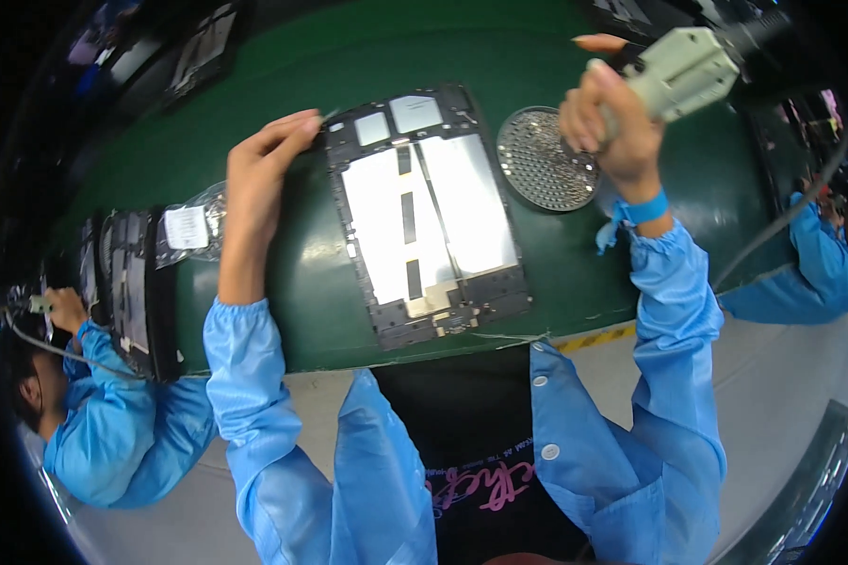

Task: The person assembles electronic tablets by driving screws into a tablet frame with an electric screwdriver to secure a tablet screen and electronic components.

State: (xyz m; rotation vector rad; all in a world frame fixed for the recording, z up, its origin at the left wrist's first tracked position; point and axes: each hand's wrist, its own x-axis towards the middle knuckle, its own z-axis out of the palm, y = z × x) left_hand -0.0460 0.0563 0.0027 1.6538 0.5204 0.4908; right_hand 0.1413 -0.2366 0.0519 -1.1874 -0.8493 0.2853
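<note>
An opened tablet [356, 217] lies face down on the green bench, with two silvery battery panels and black strips along its middle. My left hand [259, 169] is at its far left corner, thumb and fingers pinched together. A small piece shows at those fingertips, too small to name. In my right hand [622, 127], held above the bench, is a pale green electric screwdriver [683, 77], tilted with its black end toward the far right. Beneath that hand stands a round tray [544, 169] with rows of holes and small metal screws, partly hidden by my fingers.
A clear plastic bag [207, 221] with a white label lies left of my left forearm. Beside it stand several dark tablet parts [130, 273]. Co-workers in blue sleeves sit at the left [113, 414] and right [810, 254]. A grey cable [801, 207] hangs at the right.
</note>
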